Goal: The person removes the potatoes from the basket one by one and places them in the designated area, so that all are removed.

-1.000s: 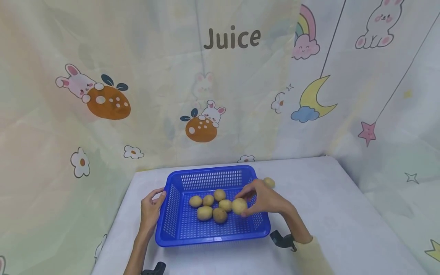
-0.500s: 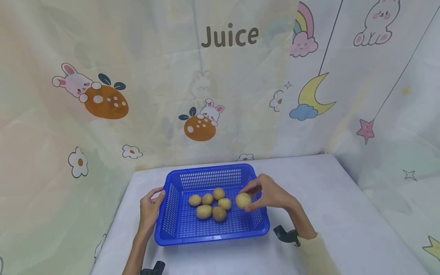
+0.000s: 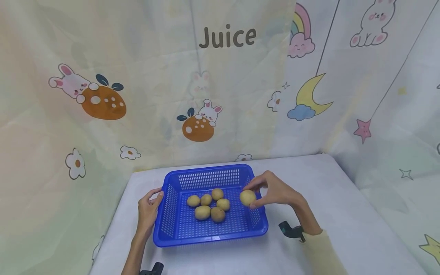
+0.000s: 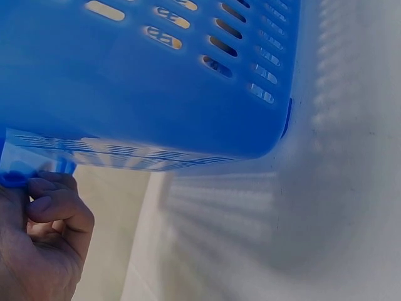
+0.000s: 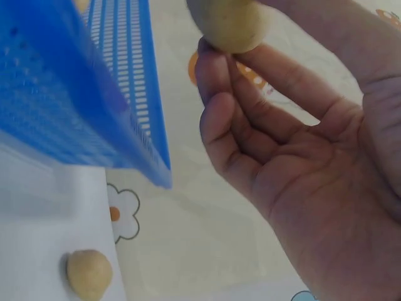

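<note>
Head view — a potato [image 3: 248,198] sits pinched in the right hand [image 3: 275,191].

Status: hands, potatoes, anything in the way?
Left hand gripping blue basket. Right hand holding one potato near basket's right side. Six potatoes inside, another potato on table. No obstruction seen.

The basket [image 3: 209,241] is a solid, saturated blue, patterned with rows of slots. Its potatoes [image 3: 203,213] are pale yellow-tan, except one browner potato [image 3: 218,215]. The table [image 3: 309,172] is white, the sleeve [image 3: 324,252] plain cream. The cream and pale-green backdrop [image 3: 144,49] bears dark lettering [image 3: 227,38], white rabbits [image 3: 73,84], white-spotted orange-brown fruit [image 3: 104,109], a yellow moon [image 3: 304,93], a blue cloud [image 3: 301,112] and a pink star [image 3: 363,130].
</note>
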`<state>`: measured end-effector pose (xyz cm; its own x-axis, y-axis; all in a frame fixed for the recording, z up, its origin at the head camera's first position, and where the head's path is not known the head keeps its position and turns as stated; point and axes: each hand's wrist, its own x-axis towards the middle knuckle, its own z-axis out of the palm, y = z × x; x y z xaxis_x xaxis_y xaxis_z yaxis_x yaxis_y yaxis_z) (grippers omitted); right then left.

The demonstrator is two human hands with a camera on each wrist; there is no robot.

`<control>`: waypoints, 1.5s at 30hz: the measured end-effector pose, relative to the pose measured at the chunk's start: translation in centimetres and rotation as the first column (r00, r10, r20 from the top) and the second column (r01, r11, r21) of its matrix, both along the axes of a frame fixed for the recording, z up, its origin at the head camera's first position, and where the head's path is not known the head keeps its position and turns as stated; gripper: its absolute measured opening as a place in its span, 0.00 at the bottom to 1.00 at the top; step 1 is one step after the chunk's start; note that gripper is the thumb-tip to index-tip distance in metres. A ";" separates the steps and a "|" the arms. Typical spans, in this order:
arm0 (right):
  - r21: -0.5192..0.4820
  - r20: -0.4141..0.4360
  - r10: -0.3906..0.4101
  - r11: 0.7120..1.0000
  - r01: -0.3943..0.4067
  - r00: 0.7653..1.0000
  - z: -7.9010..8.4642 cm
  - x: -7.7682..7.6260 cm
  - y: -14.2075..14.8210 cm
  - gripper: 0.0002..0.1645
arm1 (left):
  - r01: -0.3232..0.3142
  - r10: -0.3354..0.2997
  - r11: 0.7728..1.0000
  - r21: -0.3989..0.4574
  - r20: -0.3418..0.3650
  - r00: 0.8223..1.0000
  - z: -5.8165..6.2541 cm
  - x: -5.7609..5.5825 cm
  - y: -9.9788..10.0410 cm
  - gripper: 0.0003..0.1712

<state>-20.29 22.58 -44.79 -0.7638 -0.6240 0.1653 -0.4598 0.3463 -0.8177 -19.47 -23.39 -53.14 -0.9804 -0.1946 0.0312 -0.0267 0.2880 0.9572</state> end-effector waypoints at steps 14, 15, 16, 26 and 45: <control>-0.061 -0.014 -0.018 0.998 0.017 1.000 -0.6 -1.1 2.9 0.22 | 0.002 -0.002 1.000 -0.003 -0.007 1.000 -0.1 0.0 -0.1 0.27; -0.059 -0.018 -0.026 0.998 0.025 0.999 -0.6 -1.2 3.1 0.22 | 0.002 -0.002 1.000 0.001 -0.010 1.000 -0.1 0.0 -0.1 0.27; -0.059 -0.019 -0.034 0.998 0.033 0.999 -0.6 -1.3 3.4 0.23 | 0.001 -0.001 1.000 0.004 -0.012 1.000 -0.2 0.1 -0.1 0.27; -0.041 -0.028 -0.118 0.992 0.117 0.993 -1.8 -2.1 5.7 0.23 | -0.004 0.004 1.000 -0.003 -0.010 1.000 -0.2 0.1 -0.1 0.27; -0.008 -0.027 -0.259 0.966 0.258 0.966 -3.8 -2.7 9.6 0.26 | -0.023 0.023 0.999 -0.024 0.010 1.000 -0.2 -0.1 0.1 0.27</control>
